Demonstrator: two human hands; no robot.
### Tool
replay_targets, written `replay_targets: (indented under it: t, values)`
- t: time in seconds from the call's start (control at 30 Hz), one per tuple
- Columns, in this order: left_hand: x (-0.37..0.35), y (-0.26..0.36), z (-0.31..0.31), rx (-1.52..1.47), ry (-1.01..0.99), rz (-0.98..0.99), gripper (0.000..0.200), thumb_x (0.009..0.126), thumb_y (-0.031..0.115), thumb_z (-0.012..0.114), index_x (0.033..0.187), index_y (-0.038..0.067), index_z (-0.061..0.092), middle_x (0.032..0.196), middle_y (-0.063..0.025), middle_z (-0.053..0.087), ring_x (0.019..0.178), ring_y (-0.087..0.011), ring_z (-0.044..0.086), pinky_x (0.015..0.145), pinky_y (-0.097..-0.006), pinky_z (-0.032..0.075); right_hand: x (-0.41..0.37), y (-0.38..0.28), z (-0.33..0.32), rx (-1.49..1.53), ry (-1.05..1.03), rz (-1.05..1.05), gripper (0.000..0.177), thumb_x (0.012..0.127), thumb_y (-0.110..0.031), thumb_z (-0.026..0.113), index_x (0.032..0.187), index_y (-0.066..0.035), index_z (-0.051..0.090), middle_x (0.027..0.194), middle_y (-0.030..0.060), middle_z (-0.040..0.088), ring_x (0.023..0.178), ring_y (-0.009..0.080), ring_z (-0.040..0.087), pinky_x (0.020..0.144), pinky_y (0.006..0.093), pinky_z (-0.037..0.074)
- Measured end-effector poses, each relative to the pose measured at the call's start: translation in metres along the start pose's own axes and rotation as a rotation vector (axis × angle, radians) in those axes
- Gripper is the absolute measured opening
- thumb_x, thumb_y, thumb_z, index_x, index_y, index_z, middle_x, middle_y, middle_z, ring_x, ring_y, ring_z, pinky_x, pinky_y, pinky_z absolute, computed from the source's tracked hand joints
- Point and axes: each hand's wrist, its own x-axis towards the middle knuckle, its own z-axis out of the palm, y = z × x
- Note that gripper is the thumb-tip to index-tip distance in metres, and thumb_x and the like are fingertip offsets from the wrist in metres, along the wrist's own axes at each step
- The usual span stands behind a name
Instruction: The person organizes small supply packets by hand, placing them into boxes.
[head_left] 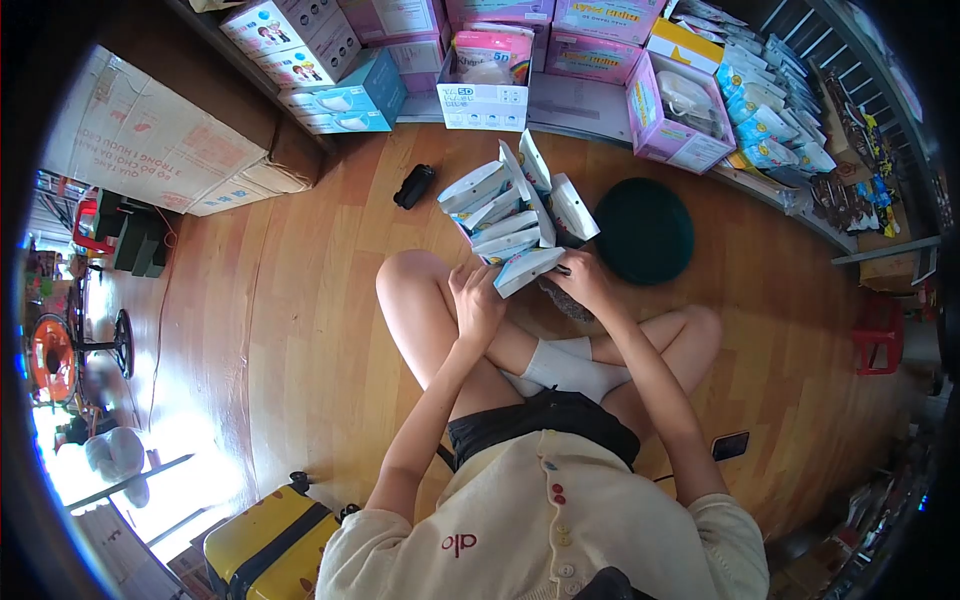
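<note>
An open box packed with several white and blue packets (pixel 505 205) stands on the floor in front of my crossed legs. At its near side, a white packet (pixel 528 268) with blue print leans toward me. My right hand (pixel 582 280) is closed at the right end of this packet; a small dark thing shows by its fingertips. My left hand (pixel 477 292) is at the packet's left end and the box's near edge, fingers bent, and its exact grip is hidden. Below my right hand lies a grey fuzzy item (pixel 567 302), partly covered.
A dark green round tray or lid (pixel 645 231) lies right of the box, a black object (pixel 414 186) to its left. Mask boxes (pixel 485 105) line the shelf ahead. A phone (pixel 730 446) lies at right, a yellow suitcase (pixel 270 545) behind left, a large carton (pixel 150 130) at left.
</note>
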Motion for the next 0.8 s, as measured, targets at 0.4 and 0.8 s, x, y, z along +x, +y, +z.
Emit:
replay_targets:
  t: [0.4,0.8]
  values:
    - [0.006,0.01,-0.009,-0.284,0.064,-0.103,0.041,0.065,0.003,0.077,0.105,0.005,0.066,0.099,-0.0082,0.067,0.094,-0.0304,0.061,0.094,-0.041,0.043,0.002,-0.013,-0.01,0.172,0.075,0.069,0.019,0.075,-0.008,0.075,0.088,0.001,0.067,0.086,0.0171,0.067,0.08,0.034,0.065,0.068,0.0366,0.05]
    - [0.003,-0.001,-0.003,-0.22,0.021,-0.074,0.037,0.062,-0.002,0.073,0.097,0.004,0.066,0.095,-0.0093,0.067,0.092,-0.0318,0.061,0.092,-0.0431,0.042,-0.006,0.011,0.011,0.146,0.105,0.092,0.017,0.076,-0.011,0.073,0.089,-0.001,0.068,0.084,0.0183,0.067,0.079,0.0339,0.067,0.066,0.0365,0.051]
